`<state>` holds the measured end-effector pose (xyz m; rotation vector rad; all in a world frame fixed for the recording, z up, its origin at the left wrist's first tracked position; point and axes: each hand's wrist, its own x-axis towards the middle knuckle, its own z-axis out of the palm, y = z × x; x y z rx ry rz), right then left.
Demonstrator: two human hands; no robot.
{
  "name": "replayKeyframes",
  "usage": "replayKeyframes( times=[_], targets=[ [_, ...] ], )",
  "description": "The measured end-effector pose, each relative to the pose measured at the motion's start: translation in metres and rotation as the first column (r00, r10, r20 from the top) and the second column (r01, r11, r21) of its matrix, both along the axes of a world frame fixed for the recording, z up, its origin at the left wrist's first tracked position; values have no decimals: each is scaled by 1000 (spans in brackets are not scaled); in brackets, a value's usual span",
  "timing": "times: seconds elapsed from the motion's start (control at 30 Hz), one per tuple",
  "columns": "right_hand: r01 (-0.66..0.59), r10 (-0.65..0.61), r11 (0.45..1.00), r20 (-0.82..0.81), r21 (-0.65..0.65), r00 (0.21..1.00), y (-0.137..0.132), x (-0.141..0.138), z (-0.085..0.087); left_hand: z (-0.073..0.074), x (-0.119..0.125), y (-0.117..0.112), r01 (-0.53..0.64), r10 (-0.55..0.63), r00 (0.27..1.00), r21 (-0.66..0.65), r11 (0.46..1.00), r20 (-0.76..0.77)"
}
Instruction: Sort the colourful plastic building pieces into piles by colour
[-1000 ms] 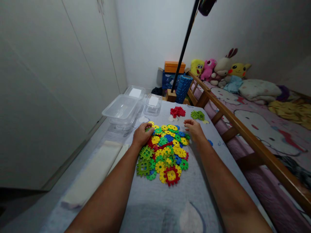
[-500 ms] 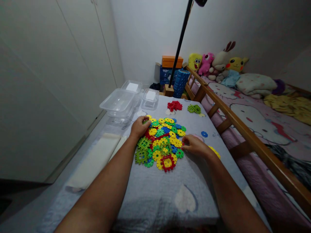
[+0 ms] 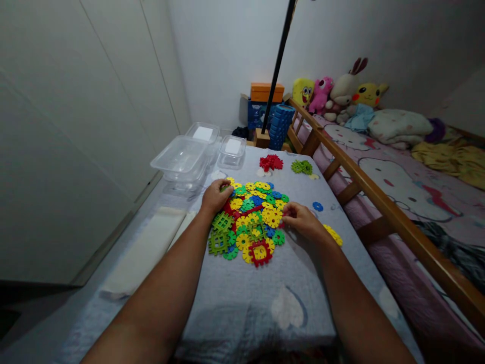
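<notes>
Yellow-heavy plastic heap [image 3: 250, 219] sits on the table [image 3: 235, 303], presumably central for easy reach; I see left hand [image 3: 214, 195] pinching a green piece [image 3: 225, 188], right hand [image 3: 300, 219] curled at heap's edge, grip unclear.

- The mixed pieces [image 3: 273, 218] before you look like smooth plastic with a faint sheen.
- Your red pieces [image 3: 271, 163] and green pieces [image 3: 302, 167] look like plastic too.
- The tubs [image 3: 181, 156] on your left are clear, glossy plastic.
- You have a matt, lightly wrinkled cloth [image 3: 235, 303] covering the table.
- The bed rail [image 3: 356, 174] to your right is smooth wood, softly shiny.
- Past your table, the blue roller [image 3: 281, 127] has a rough, ridged surface.
</notes>
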<state>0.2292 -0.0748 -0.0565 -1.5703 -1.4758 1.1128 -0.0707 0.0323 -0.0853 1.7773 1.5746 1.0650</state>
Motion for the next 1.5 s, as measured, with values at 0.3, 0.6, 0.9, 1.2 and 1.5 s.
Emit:
replayKeyframes(
  times=[0.3, 0.6, 0.9, 1.2, 1.5],
  targets=[
    [255, -223, 960, -233, 117, 947, 28, -6, 17, -1, 0, 1, -2, 2, 1000, 4, 1000, 7],
    [423, -384, 904, -302, 72, 872, 99, -14, 11, -1, 1, 0, 1, -1, 1000, 11, 1000, 3],
    [653, -626, 755, -368, -63, 687, 181, -24, -1, -1, 1, 0, -2, 2, 1000, 13, 1000, 17],
    [704, -675, 705, -388, -88, 628, 219, -25, -8, -1, 1, -1, 0, 0, 1000, 13, 1000, 26],
    [617, -603, 784, -328, -74, 727, 193, -22, 0, -2, 0, 0, 4, -5, 1000, 21, 1000, 27]
  ],
)
